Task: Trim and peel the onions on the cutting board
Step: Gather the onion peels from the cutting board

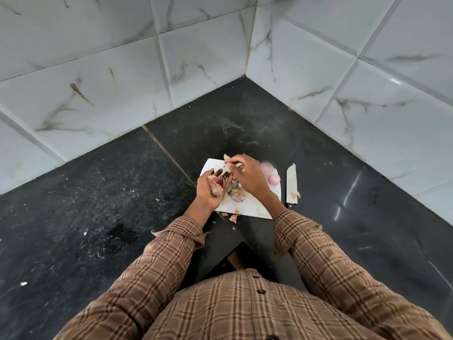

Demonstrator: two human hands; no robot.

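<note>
A white cutting board (255,209) lies on the black counter. My left hand (210,190) is palm up over its left part and holds a bunch of papery onion skins (215,186). My right hand (247,176) reaches over the board's middle and pinches a piece of skin (226,158) near the far edge. Two peeled pinkish onions (274,179) sit at the board's right edge, the farther one (266,166) blurred. A heap of peels (237,194) lies under my right hand.
A knife (291,184) lies on the counter just right of the board, blade pointing away, with a scrap of skin (295,194) on it. More peel scraps (234,217) lie at the board's near edge. Tiled walls meet in a corner behind.
</note>
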